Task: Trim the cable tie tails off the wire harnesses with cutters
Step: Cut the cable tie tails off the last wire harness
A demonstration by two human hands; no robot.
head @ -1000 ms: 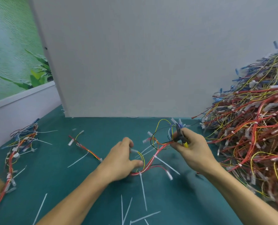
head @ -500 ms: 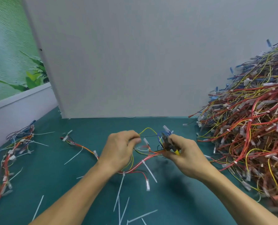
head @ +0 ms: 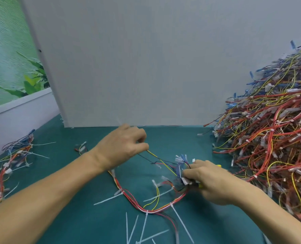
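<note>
In left hand (head: 123, 148), yellow wire (head: 156, 156) pinched; in right hand (head: 214, 184), harness end (head: 185, 180) and cutters (head: 218, 166) gripped. Risk: wire nicked beside tie tail (head: 182, 224).

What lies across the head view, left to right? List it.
Small bundle of red and yellow wire harnesses, left hand pinching a yellow wire, right hand gripping yellow-handled cutters, large heap of red, yellow and blue wire harnesses.
</note>
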